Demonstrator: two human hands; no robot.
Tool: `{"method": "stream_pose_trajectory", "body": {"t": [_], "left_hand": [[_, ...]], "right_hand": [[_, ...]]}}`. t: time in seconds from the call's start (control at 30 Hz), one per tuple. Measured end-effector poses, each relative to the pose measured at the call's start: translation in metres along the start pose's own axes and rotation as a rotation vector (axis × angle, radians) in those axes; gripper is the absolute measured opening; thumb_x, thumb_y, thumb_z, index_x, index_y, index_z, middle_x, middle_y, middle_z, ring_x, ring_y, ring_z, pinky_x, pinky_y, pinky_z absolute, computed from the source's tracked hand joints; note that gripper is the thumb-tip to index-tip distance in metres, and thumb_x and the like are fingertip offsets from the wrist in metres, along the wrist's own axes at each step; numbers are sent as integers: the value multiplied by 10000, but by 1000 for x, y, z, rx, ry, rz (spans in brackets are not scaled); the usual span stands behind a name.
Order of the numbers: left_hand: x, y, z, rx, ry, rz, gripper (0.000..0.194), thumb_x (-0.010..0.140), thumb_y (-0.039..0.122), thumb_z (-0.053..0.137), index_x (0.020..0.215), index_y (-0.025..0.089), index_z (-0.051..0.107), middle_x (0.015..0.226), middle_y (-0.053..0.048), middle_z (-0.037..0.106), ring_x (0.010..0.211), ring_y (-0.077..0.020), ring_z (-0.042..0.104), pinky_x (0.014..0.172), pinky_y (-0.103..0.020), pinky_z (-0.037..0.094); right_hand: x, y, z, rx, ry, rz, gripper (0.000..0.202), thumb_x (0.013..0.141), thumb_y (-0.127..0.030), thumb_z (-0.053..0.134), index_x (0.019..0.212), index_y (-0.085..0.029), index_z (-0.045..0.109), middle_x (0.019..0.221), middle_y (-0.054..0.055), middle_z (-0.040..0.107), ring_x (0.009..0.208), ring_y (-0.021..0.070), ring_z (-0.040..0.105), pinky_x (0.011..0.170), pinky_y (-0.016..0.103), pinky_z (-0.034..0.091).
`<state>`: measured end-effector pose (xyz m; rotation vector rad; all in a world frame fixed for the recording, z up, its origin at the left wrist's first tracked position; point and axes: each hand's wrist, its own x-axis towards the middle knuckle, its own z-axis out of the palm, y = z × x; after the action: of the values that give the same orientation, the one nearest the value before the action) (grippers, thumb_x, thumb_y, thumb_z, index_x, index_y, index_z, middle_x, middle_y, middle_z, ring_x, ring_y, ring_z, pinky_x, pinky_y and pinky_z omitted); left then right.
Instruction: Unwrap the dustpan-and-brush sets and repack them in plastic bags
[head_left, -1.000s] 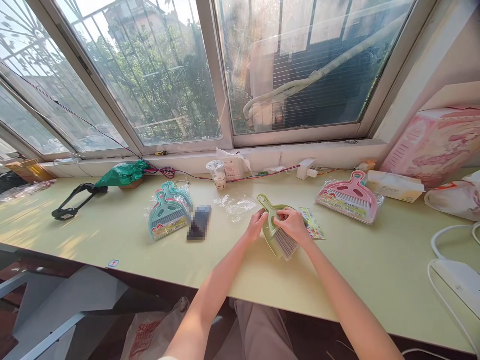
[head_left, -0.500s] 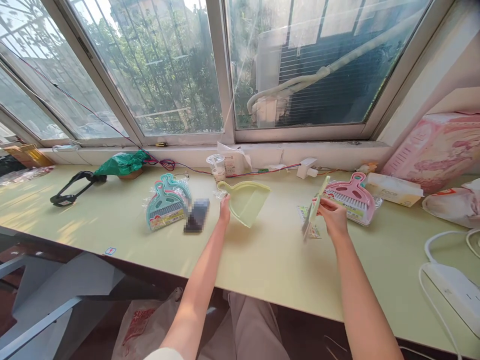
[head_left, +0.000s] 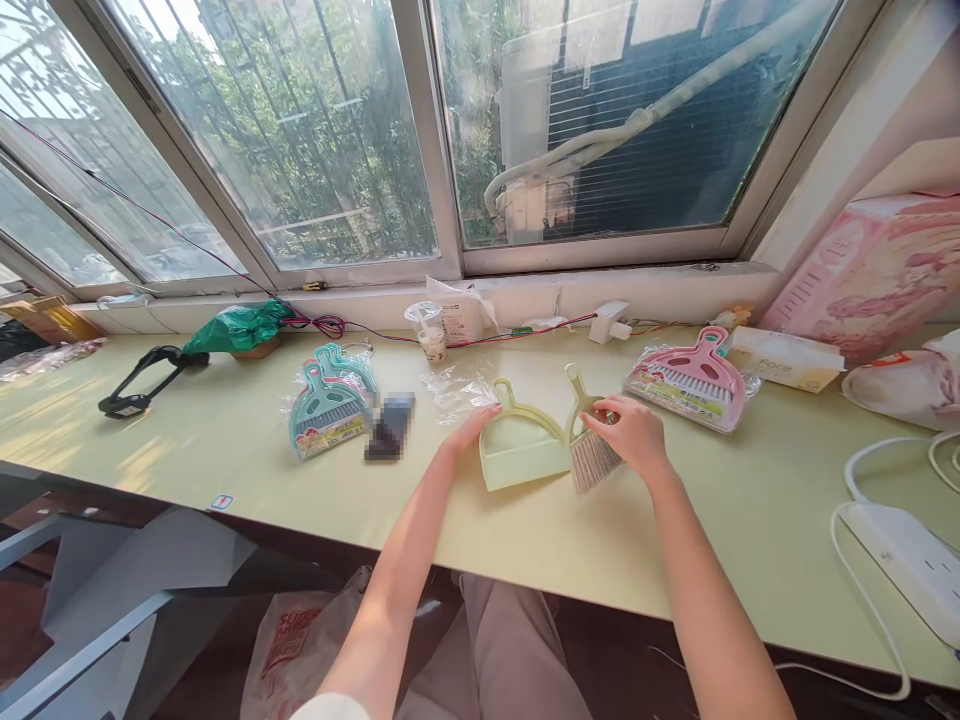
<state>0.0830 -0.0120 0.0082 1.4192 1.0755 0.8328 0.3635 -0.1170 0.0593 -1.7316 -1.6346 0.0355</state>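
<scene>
Closer together now, left grip (head_left: 487,414) pinches dustpan (head_left: 523,452), right grip (head_left: 592,416) pinches brush (head_left: 592,460), above bag (head_left: 300,650) reading "SUPER".

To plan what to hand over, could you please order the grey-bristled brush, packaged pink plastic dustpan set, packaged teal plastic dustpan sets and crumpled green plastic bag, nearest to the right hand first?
From the right hand:
1. Grey-bristled brush: held in it.
2. Pink set: just to its right.
3. Teal sets: left, past the dustpan.
4. Green bag: far left, towards the window.
</scene>
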Motion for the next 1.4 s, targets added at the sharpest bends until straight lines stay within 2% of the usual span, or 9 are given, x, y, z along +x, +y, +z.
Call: {"method": "stream_pose_trajectory", "body": {"t": [0.1,0.2,0.3,0.43,0.83,1.0,1.17,1.27,1.4], "left_hand": [[-4,9,0,52,-62,-21,373,792,498,640,1046,226,648,1169,-95,647,1139,-264,564,931,-360,445],[-5,14,-3,115,-85,-15,379,790,518,615,1009,208,618,949,-55,659,940,-224,602,796,-322,471],[-2,14,-10,159,-117,58,380,774,530,606,917,179,624,871,-41,645,822,-192,590,724,-295,464],[4,8,-16,284,-59,172,352,763,495,607,821,154,673,867,-66,668,826,-204,588,772,-323,458],[7,0,-19,499,36,169,346,770,493,571,804,182,719,844,-64,693,763,-204,556,761,-327,431],[5,4,-19,490,48,167,361,769,516,568,811,191,720,844,-62,697,759,-206,561,755,-324,431],[5,2,-18,518,9,179,310,691,471,671,820,194,723,842,-49,681,741,-196,559,725,-311,429],[6,0,-17,489,30,172,284,662,436,698,793,186,719,836,-49,667,743,-196,563,739,-320,436],[5,6,-16,299,46,122,324,658,436,715,834,165,718,878,-78,689,820,-226,603,793,-350,459]], "right_hand": [[-2,0,5,-85,-67,-6,347,818,-529,553,693,-228,672,751,45,662,699,182,572,581,281,299],[-2,7,7,-147,-91,22,324,815,-513,562,704,-230,672,769,38,665,708,179,575,585,284,291],[-2,16,6,-204,-117,87,304,809,-502,575,737,-227,681,780,35,667,701,175,576,579,284,282],[-1,23,6,-257,-155,162,295,821,-485,567,760,-220,681,802,44,678,695,176,581,569,282,262],[-4,32,23,-327,-220,199,282,867,-451,557,842,-221,718,888,93,707,793,228,637,625,300,344],[-4,35,26,-320,-214,239,264,905,-351,495,892,-227,728,877,102,702,790,235,625,622,318,351],[-6,43,36,-397,-115,98,266,880,-228,509,1053,-220,711,1171,126,636,1060,278,525,741,355,377],[-7,48,43,-414,-137,96,261,887,-215,509,1037,-218,723,1216,123,616,1100,286,490,800,392,357],[-6,51,44,-372,-117,110,206,870,-200,545,956,-214,731,1169,118,634,1075,274,497,831,404,332]]}}
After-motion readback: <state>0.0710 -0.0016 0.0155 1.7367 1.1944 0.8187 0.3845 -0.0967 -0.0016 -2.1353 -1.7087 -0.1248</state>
